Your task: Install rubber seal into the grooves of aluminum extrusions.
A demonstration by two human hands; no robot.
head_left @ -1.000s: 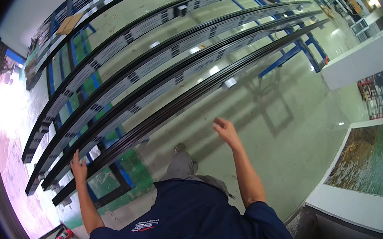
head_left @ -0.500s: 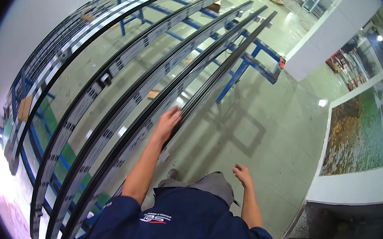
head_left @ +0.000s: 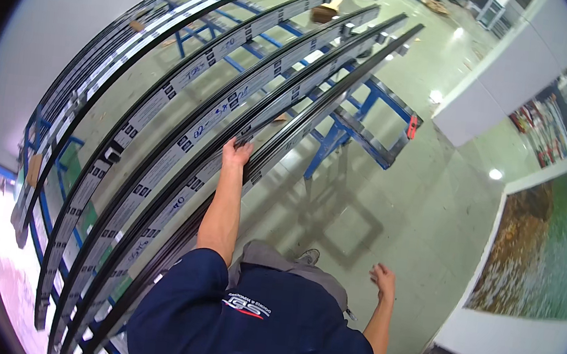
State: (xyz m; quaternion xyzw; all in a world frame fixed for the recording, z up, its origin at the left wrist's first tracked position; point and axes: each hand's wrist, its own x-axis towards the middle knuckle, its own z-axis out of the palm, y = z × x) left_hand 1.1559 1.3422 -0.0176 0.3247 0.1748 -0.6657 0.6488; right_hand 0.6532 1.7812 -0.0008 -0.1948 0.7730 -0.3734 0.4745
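Several long dark metal profiles with pale printed film on their sides run side by side across blue stands. My left hand [head_left: 236, 153] reaches forward, its fingers curled at the right edge of the second profile from the right [head_left: 292, 95]. Just right of that hand lies the outermost dark profile [head_left: 348, 90]. Blue handwritten marks show on some of the films. Away from the profiles, my right hand [head_left: 383, 281] hangs over the floor at my right side, its fingers loosely bent and apart with nothing in them.
A blue metal stand [head_left: 328, 150] supports the profiles ahead, with a small red tool [head_left: 412, 127] at its right corner. A white pillar [head_left: 474, 100] rises at the far right. More profiles [head_left: 74, 93] are bunched along the left wall. A large wall picture [head_left: 538, 252] hangs right.
My left hand has shifted from the outermost right profile to the profile left of it. My right hand stays free, a little lower in the picture. The view has turned slightly.
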